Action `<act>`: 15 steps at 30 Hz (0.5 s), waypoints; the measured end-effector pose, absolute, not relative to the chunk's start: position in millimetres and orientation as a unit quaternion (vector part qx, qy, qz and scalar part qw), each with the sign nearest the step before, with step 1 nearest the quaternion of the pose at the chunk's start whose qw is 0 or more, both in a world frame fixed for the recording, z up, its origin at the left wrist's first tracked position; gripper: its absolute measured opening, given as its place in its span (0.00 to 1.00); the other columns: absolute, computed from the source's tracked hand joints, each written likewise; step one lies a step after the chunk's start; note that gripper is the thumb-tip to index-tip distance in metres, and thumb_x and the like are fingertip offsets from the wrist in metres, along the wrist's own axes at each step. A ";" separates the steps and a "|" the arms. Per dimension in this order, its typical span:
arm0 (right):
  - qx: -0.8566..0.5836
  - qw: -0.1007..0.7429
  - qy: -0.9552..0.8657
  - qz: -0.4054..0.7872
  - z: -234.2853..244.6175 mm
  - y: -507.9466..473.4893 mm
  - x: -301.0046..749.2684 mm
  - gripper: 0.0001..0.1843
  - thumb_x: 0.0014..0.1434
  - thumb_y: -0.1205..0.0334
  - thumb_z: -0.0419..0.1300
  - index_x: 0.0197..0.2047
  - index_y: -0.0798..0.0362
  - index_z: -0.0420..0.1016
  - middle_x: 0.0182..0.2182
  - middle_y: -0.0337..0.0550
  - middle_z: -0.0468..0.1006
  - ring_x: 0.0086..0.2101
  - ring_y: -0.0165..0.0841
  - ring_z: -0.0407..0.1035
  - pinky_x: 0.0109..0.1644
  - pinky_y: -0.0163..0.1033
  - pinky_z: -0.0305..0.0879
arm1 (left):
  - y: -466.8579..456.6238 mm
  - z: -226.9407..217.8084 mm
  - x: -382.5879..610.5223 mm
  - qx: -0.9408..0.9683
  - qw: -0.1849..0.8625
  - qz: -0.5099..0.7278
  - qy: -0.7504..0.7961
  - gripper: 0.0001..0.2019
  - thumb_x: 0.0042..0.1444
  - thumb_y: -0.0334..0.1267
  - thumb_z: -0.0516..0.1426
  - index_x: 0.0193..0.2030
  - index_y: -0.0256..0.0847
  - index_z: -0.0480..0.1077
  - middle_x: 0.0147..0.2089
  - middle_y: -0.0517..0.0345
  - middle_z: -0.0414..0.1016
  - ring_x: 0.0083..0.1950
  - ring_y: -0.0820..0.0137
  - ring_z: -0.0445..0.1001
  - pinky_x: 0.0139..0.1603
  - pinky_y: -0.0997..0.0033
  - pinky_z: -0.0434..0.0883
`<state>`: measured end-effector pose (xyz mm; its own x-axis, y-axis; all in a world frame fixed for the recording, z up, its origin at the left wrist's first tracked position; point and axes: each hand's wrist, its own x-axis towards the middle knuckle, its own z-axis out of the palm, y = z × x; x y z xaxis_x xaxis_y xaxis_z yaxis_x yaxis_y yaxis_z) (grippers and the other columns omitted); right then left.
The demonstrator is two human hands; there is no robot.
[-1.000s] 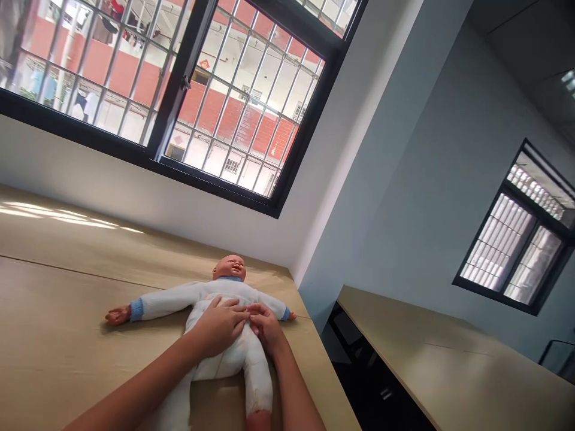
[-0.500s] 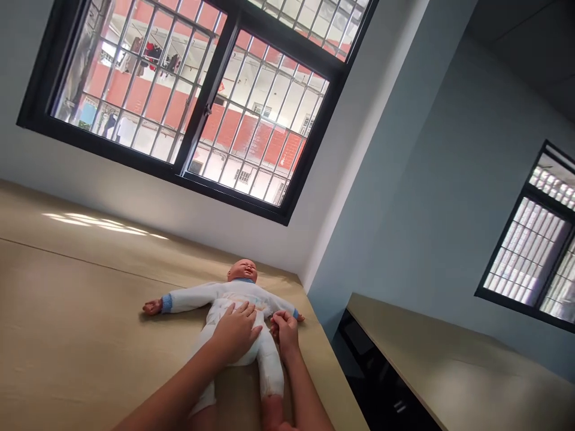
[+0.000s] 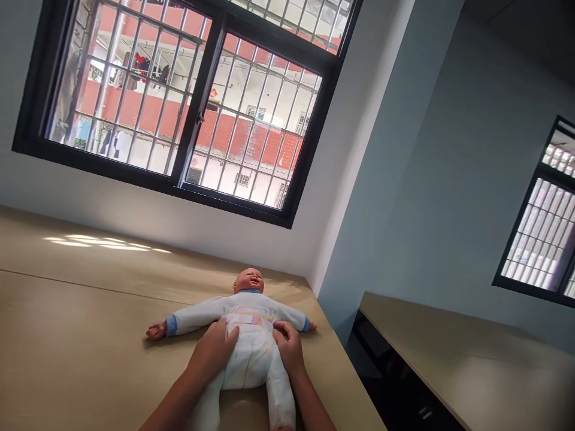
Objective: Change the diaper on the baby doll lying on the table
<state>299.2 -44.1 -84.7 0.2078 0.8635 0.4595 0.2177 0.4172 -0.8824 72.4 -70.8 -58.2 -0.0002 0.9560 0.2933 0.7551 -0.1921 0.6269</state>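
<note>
A baby doll point(image 3: 248, 344) in a white suit with blue cuffs lies on its back on a light wooden table point(image 3: 81, 335), arms spread and head toward the window. A diaper with a coloured band shows at its waist. My left hand point(image 3: 211, 356) cups the doll's hip on the left side, fingers curved against the diaper. On the opposite hip my right hand point(image 3: 290, 350) presses in the same way. Both forearms come up from the bottom edge.
The table's right edge point(image 3: 345, 371) drops off just beyond the doll. A second wooden counter point(image 3: 449, 353) with dark fronts stands to the right. A barred window point(image 3: 188, 102) fills the wall behind, and a smaller window point(image 3: 541, 233) is at far right.
Both hands have moved apart from the middle of the doll's belly to its two hips. The view has shifted slightly, so the doll sits lower and more to the right.
</note>
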 end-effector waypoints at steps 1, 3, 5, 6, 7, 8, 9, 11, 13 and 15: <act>-0.471 0.618 -0.572 0.265 -85.5 -43.0 298.2 0.14 0.46 0.58 0.63 0.36 0.55 0.82 0.39 0.51 0.82 0.41 0.45 0.75 0.50 0.47 0.70 | -69.7 -59.5 73.5 0.692 0.151 0.342 0.617 0.22 0.65 0.46 0.44 0.52 0.33 0.70 0.53 0.38 0.77 0.56 0.56 0.75 0.53 0.64 0.69; -0.467 0.617 -0.563 0.289 -87.7 -40.3 297.2 0.18 0.47 0.58 0.63 0.42 0.55 0.82 0.44 0.52 0.82 0.46 0.46 0.75 0.54 0.48 0.70 | -67.2 -61.5 74.8 0.689 0.162 0.346 0.617 0.23 0.65 0.47 0.44 0.54 0.34 0.69 0.56 0.38 0.75 0.59 0.55 0.74 0.54 0.63 0.69; -0.459 0.604 -0.565 0.327 -90.4 -37.7 297.6 0.22 0.49 0.56 0.64 0.48 0.53 0.81 0.48 0.52 0.81 0.51 0.48 0.74 0.58 0.50 0.69 | -64.3 -63.2 75.4 0.684 0.172 0.351 0.616 0.24 0.65 0.48 0.44 0.56 0.34 0.69 0.59 0.38 0.73 0.61 0.55 0.73 0.55 0.62 0.69; -0.453 0.592 -0.573 0.341 -91.6 -36.5 298.3 0.24 0.51 0.55 0.63 0.51 0.52 0.80 0.51 0.51 0.80 0.54 0.48 0.72 0.61 0.50 0.67 | -62.8 -64.1 75.7 0.683 0.175 0.353 0.615 0.25 0.65 0.48 0.44 0.57 0.33 0.68 0.60 0.38 0.73 0.61 0.54 0.72 0.55 0.61 0.70; -0.451 0.577 -0.585 0.348 -92.8 -35.5 299.2 0.25 0.53 0.54 0.63 0.53 0.51 0.80 0.55 0.51 0.78 0.57 0.47 0.70 0.64 0.51 0.63 | -61.4 -64.8 76.0 0.682 0.178 0.354 0.615 0.25 0.64 0.48 0.44 0.57 0.33 0.68 0.61 0.37 0.72 0.62 0.54 0.72 0.56 0.60 0.70; -0.456 0.561 -0.596 0.349 -93.8 -34.5 300.3 0.26 0.54 0.52 0.63 0.55 0.51 0.79 0.58 0.50 0.75 0.60 0.47 0.67 0.67 0.51 0.59 | -60.1 -65.5 76.4 0.682 0.181 0.355 0.614 0.26 0.64 0.48 0.44 0.58 0.32 0.68 0.61 0.37 0.72 0.62 0.54 0.72 0.57 0.60 0.70; -0.466 0.546 -0.603 0.349 -94.6 -33.7 301.2 0.27 0.55 0.50 0.63 0.56 0.50 0.78 0.61 0.50 0.72 0.63 0.48 0.63 0.69 0.51 0.55 | -59.1 -65.9 76.6 0.683 0.184 0.357 0.610 0.26 0.64 0.48 0.45 0.58 0.31 0.69 0.62 0.36 0.71 0.62 0.53 0.71 0.58 0.59 0.69; -0.492 0.522 -0.601 0.352 -95.2 -32.9 302.4 0.31 0.55 0.46 0.64 0.58 0.51 0.77 0.65 0.50 0.67 0.66 0.48 0.57 0.72 0.52 0.49 | -57.5 -65.6 76.1 0.687 0.195 0.365 0.598 0.26 0.63 0.48 0.46 0.58 0.32 0.69 0.62 0.38 0.71 0.63 0.54 0.71 0.60 0.58 0.69; -0.501 0.515 -0.599 0.354 -94.2 -34.1 302.2 0.32 0.56 0.45 0.63 0.60 0.50 0.75 0.66 0.49 0.64 0.67 0.47 0.55 0.73 0.50 0.47 | -56.3 -63.6 73.8 0.689 0.213 0.370 0.586 0.26 0.62 0.50 0.48 0.58 0.33 0.69 0.63 0.39 0.71 0.63 0.54 0.70 0.61 0.58 0.68; -0.499 0.529 -0.592 0.347 -90.8 -38.3 300.5 0.31 0.57 0.47 0.62 0.61 0.49 0.73 0.64 0.49 0.68 0.64 0.46 0.60 0.70 0.49 0.54 | -55.5 -59.5 70.3 0.678 0.221 0.377 0.591 0.27 0.60 0.50 0.49 0.59 0.33 0.69 0.62 0.40 0.71 0.63 0.53 0.70 0.62 0.58 0.68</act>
